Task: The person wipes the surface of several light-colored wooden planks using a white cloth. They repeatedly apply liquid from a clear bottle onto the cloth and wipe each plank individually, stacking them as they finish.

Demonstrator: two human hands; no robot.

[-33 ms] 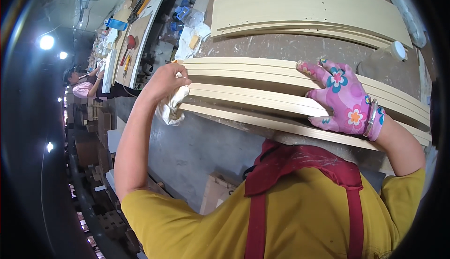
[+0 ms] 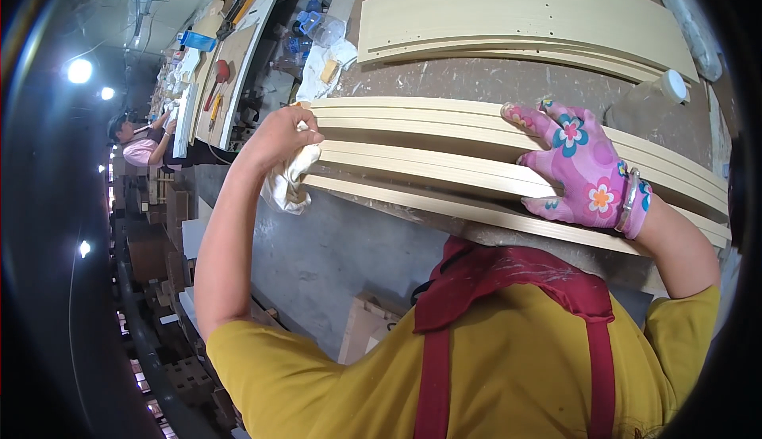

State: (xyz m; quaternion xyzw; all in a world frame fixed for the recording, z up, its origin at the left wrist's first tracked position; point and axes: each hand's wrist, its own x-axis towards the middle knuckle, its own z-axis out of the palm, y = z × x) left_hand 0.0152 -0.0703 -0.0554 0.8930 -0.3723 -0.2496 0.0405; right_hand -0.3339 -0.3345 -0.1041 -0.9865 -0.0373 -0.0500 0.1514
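At the far left, beyond the work area, another person [image 2: 136, 144] in a pink top bends over a separate long bench and takes no part here. The left hand [image 2: 279, 139] is bare and is closed around a crumpled white cloth [image 2: 290, 181], pressing it against the left end of the stacked strips [image 2: 444, 149]. These strips are long, thin, pale wooden pieces lying flat on the grey tabletop [image 2: 476, 78]; their long axis runs left to right across the view, directly in front of the person, so that each hand sits on one end region. About five strips can be counted in this near stack, though overlapping edges make the exact number uncertain. Farther back lies a second pile of wider pale panels [image 2: 516, 14], at least two, well apart from both hands. The right hand [image 2: 583, 169] wears a pink flowered glove and rests flat, fingers spread wide, on top of the strips, holding nothing. A white-capped bottle [image 2: 647, 98] lies just beyond it. One cloth and one bottle are visible.
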